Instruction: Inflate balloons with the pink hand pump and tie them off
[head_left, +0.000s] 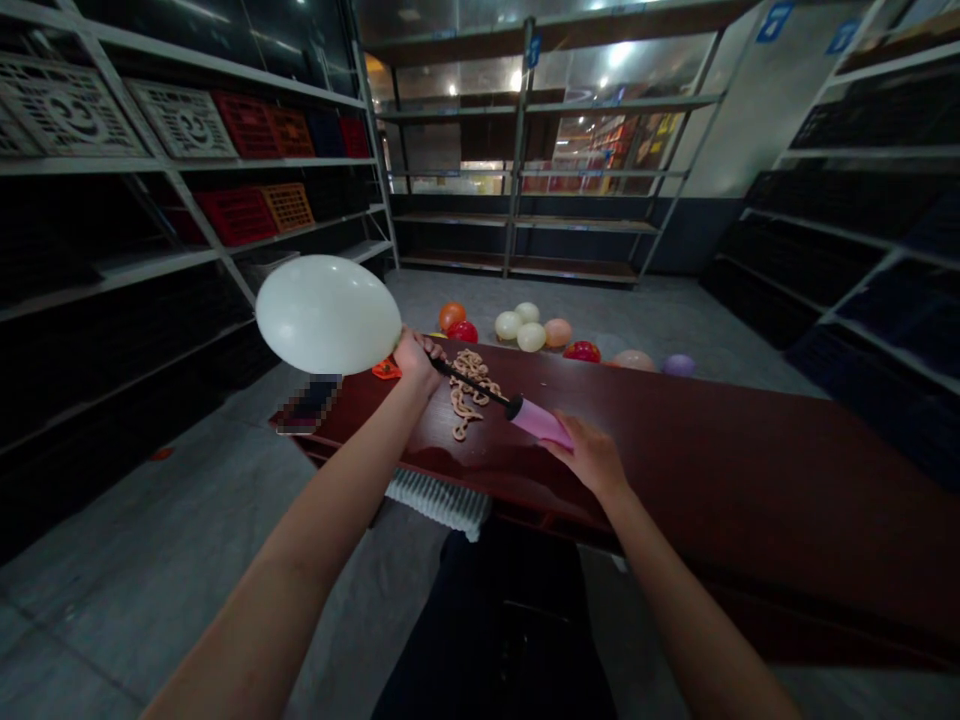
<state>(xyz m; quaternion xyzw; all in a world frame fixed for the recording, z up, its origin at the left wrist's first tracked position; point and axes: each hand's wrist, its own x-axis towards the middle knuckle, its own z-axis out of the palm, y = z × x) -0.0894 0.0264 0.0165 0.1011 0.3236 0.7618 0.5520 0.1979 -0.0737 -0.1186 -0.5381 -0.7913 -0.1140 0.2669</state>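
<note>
An inflated white balloon [328,315] extends to the left from my left hand [417,360], which is closed around its neck and the end of a black rod. That rod belongs to a hand balloon pump [538,421] with a pink barrel, held over the table. My right hand [592,455] wraps round the barrel's near end. The rod is drawn well out of the barrel. Fingers hide the joint between balloon and pump. Beneath the rod, a tangled string of beige loops [466,395] lies on the dark red table [712,450].
An orange-red item [385,369] and a blurred-out flat object [309,404] lie at the table's left. Beyond it, several balloons rest on the floor, including an orange balloon [452,317] and a purple balloon [679,366]. Shelves [517,225] stand around, with red crates [238,215] at left.
</note>
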